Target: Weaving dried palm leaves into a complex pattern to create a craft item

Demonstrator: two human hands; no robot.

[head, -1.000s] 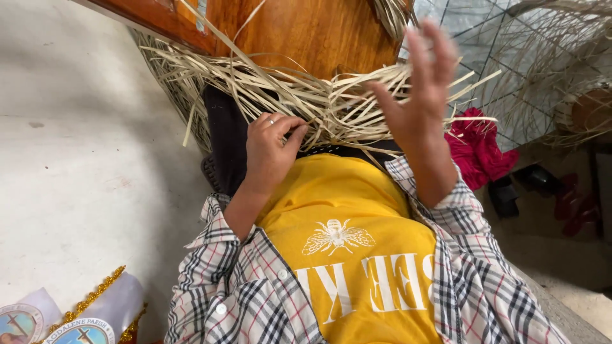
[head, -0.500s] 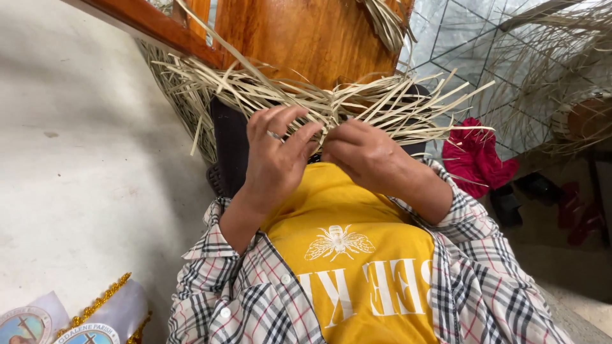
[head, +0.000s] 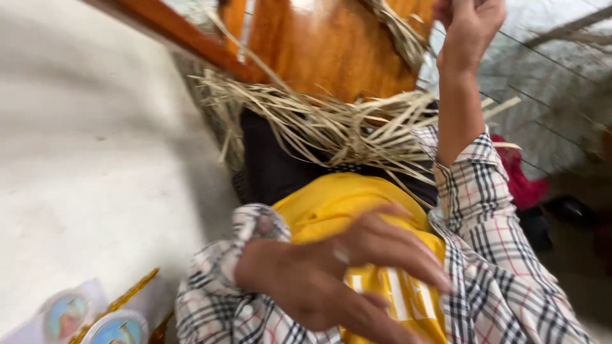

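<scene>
- Head view: the right hand [head: 468, 25] was raised at one o'clock, fingers curled, but whether it pinched a strand I cannot tell.
- The left hand [head: 344, 271] was blurred at six o'clock, open, holding nothing, over the yellow shirt [head: 331, 204].
- The straw strips [head: 344, 124] lay at the centre, below the wooden chair [head: 319, 51].
- The step seemed to be pulling one strip; the next move probably needed a steadying hand on the bundle.

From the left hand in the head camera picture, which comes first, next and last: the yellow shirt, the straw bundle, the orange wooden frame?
From the left hand:
1. Yellow shirt, right under the hand.
2. Straw bundle, above, mid-picture.
3. Orange wooden frame, at the top, behind the straw.
</scene>
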